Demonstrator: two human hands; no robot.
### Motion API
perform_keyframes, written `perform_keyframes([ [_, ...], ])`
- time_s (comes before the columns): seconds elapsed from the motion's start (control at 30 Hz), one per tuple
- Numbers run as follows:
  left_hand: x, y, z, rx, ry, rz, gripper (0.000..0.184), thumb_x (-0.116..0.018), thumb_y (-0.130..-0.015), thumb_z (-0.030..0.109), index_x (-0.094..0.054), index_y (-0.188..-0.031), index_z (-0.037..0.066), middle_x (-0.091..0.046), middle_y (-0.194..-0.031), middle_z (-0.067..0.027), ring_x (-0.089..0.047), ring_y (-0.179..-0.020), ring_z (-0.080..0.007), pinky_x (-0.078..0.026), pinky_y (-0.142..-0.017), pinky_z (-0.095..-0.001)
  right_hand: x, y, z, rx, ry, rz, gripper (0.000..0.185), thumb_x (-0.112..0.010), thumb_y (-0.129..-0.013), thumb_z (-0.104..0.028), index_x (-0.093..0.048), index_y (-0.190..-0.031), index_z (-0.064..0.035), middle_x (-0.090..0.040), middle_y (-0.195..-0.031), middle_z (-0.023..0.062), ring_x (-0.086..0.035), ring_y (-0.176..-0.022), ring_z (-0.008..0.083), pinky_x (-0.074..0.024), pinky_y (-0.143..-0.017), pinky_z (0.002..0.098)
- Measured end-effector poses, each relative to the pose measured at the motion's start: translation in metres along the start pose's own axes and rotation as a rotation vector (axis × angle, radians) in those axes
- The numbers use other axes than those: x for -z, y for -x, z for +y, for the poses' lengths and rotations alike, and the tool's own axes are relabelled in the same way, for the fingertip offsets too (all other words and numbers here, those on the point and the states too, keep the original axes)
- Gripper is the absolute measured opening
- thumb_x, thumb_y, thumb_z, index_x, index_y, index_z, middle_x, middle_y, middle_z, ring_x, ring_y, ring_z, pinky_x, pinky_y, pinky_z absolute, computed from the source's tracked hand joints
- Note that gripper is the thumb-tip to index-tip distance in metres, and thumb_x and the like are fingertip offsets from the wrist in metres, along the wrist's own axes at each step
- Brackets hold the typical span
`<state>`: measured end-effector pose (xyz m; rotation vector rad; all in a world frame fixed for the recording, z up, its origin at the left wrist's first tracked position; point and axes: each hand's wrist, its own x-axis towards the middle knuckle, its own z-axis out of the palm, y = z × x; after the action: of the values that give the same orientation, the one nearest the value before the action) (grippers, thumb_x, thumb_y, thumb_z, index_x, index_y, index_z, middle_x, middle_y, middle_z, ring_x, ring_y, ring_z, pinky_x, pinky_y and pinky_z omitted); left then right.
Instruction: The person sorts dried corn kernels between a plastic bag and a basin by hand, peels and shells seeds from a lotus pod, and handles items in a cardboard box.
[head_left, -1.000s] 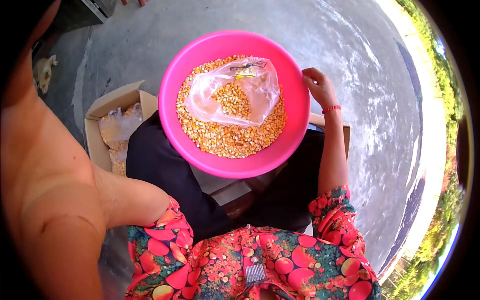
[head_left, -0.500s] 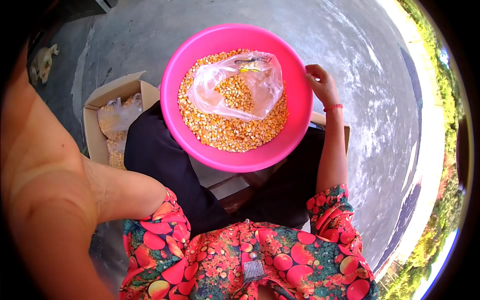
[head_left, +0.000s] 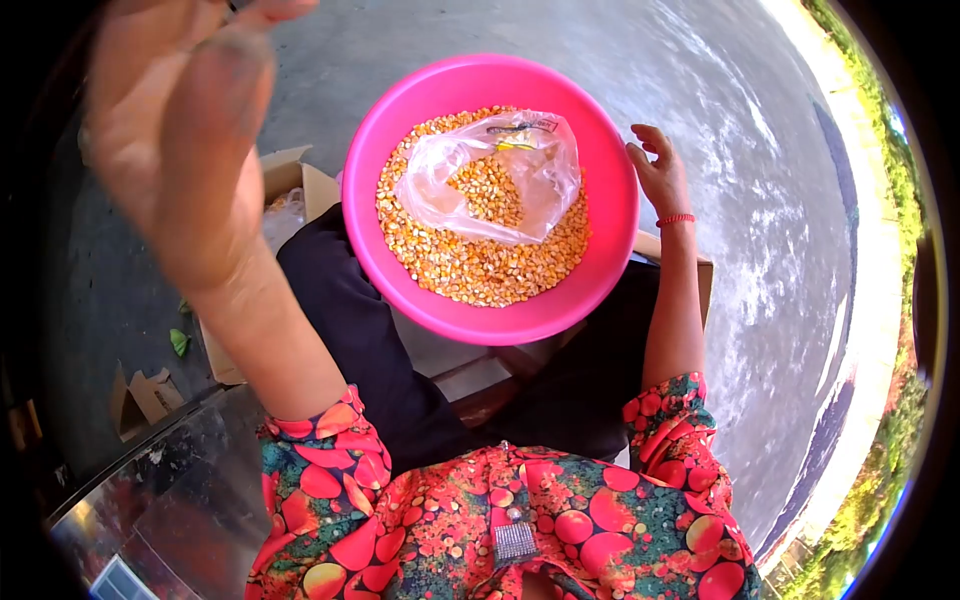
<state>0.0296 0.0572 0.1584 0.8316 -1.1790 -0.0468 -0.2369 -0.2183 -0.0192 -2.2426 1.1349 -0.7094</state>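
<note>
A pink basin (head_left: 490, 325) rests on my lap, holding loose yellow corn kernels (head_left: 480, 280). On the kernels lies a clear plastic bag (head_left: 440, 200) with its mouth spread, and more kernels show inside it. My left hand (head_left: 190, 140) is raised close to the camera at the upper left, blurred, its thumb extended and its fingertips partly cut off by the frame; I see nothing held in it. Beside the basin's right rim is my right hand (head_left: 662, 180), fingers loosely bent and apart, the thumb close to the rim; whether it touches is unclear.
A cardboard box (head_left: 318, 190) with a plastic bag (head_left: 285, 212) inside stands left of my legs, partly behind my left arm. Another carton (head_left: 700, 280) shows beyond my right forearm. Cardboard pieces (head_left: 145, 400) lie at the lower left on the concrete floor (head_left: 740, 200).
My left arm has swung so that the hand now shows at the upper left. My right hand's fingers have lifted off the rim and spread slightly. The basin appears slightly farther right.
</note>
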Motion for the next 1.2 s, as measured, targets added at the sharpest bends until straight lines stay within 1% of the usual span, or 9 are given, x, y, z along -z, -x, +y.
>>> perform_keyframes([
  [0.07, -0.005, 0.011, -0.039, 0.245, -0.004, -0.024, 0.033, -0.063, -0.079, 0.011, -0.053, -0.109, 0.001, -0.055, -0.110, -0.0061, -0.051, -0.102, -0.0121, -0.042, -0.083, -0.0257, -0.002, 0.002, -0.010, 0.050, -0.034, 0.102, 0.026, -0.057, -0.077, -0.018, -0.060, -0.100, -0.0073, -0.059, -0.099, 0.0099, -0.057, -0.090, 0.0209, -0.0467, -0.074, 0.0323],
  [0.1, -0.013, 0.023, -0.047, 0.418, -0.274, -0.024, 0.050, -0.061, -0.081, 0.029, -0.047, -0.121, 0.002, -0.048, -0.120, -0.0194, -0.042, -0.118, -0.0256, -0.041, -0.090, -0.0383, -0.004, 0.003, -0.016, 0.054, -0.040, 0.103, 0.026, -0.057, -0.077, -0.018, -0.060, -0.100, -0.0073, -0.059, -0.099, 0.0099, -0.057, -0.090, 0.0209, -0.0467, -0.074, 0.0323],
  [0.17, -0.013, 0.061, -0.087, 0.615, -0.486, -0.067, 0.060, -0.068, -0.075, 0.025, -0.043, -0.125, 0.003, -0.046, -0.122, -0.0187, -0.042, -0.118, -0.0248, -0.041, -0.091, -0.0335, -0.009, 0.007, -0.030, 0.112, -0.120, 0.109, 0.022, -0.057, -0.079, -0.015, -0.059, -0.100, -0.0069, -0.059, -0.098, 0.0095, -0.058, -0.088, 0.0201, -0.0473, -0.071, 0.0307],
  [0.23, -0.008, 0.106, -0.131, 0.724, -0.627, -0.164, 0.070, -0.068, -0.073, 0.031, -0.037, -0.129, 0.003, -0.043, -0.126, -0.0203, -0.040, -0.120, -0.0281, -0.037, -0.095, -0.0350, -0.013, 0.014, -0.052, 0.157, -0.159, 0.042, 0.021, -0.057, -0.081, -0.013, -0.058, -0.101, -0.0066, -0.058, -0.097, 0.0098, -0.058, -0.086, 0.0201, -0.0479, -0.069, 0.0291],
  [0.4, -0.029, 0.119, -0.149, 0.572, -0.961, -0.456, 0.081, -0.066, -0.071, 0.038, -0.030, -0.132, 0.001, -0.041, -0.126, -0.0223, -0.041, -0.116, -0.0357, -0.036, -0.096, -0.0412, -0.041, 0.025, -0.066, 0.271, -0.093, -0.121, 0.034, -0.057, -0.081, -0.018, -0.051, -0.111, -0.0060, -0.054, -0.104, 0.0149, -0.055, -0.093, 0.0287, -0.0462, -0.077, 0.0363],
  [0.47, -0.030, 0.121, -0.161, 0.815, -1.005, -0.525, 0.078, -0.065, -0.071, 0.040, -0.033, -0.130, 0.000, -0.044, -0.124, -0.0212, -0.043, -0.115, -0.0345, -0.037, -0.095, -0.0403, -0.050, 0.029, -0.069, 0.259, -0.020, -0.135, 0.041, -0.059, -0.078, -0.021, -0.048, -0.115, -0.0073, -0.052, -0.108, 0.0163, -0.051, -0.100, 0.0330, -0.0430, -0.083, 0.0399],
  [0.67, -0.030, 0.115, -0.154, 0.839, -0.927, -0.639, 0.072, -0.064, -0.069, 0.040, -0.040, -0.126, 0.002, -0.051, -0.117, -0.0217, -0.050, -0.109, -0.0328, -0.040, -0.092, -0.0386, -0.054, 0.023, -0.062, 0.250, 0.049, -0.104, 0.048, -0.061, -0.076, -0.023, -0.046, -0.118, -0.0067, -0.051, -0.110, 0.0176, -0.049, -0.104, 0.0340, -0.0414, -0.086, 0.0392],
  [1.0, -0.013, 0.099, -0.139, 0.863, -0.843, -0.761, 0.082, -0.074, -0.061, 0.033, -0.038, -0.127, -0.001, -0.044, -0.125, -0.0244, -0.043, -0.118, -0.0312, -0.034, -0.098, -0.0350, -0.052, 0.021, -0.049, 0.210, 0.049, -0.134, 0.050, -0.062, -0.076, -0.027, -0.048, -0.117, -0.0032, -0.053, -0.109, 0.0191, -0.051, -0.103, 0.0330, -0.0418, -0.086, 0.0394],
  [1.2, -0.008, 0.103, -0.141, 0.816, -0.826, -0.754, 0.082, -0.075, -0.060, 0.032, -0.040, -0.126, -0.002, -0.045, -0.123, -0.0249, -0.044, -0.116, -0.0320, -0.035, -0.097, -0.0351, -0.051, 0.025, -0.051, 0.149, 0.043, -0.235, 0.052, -0.063, -0.074, -0.030, -0.048, -0.115, -0.0014, -0.056, -0.099, 0.0197, -0.056, -0.092, 0.0320, -0.0449, -0.079, 0.0392],
])
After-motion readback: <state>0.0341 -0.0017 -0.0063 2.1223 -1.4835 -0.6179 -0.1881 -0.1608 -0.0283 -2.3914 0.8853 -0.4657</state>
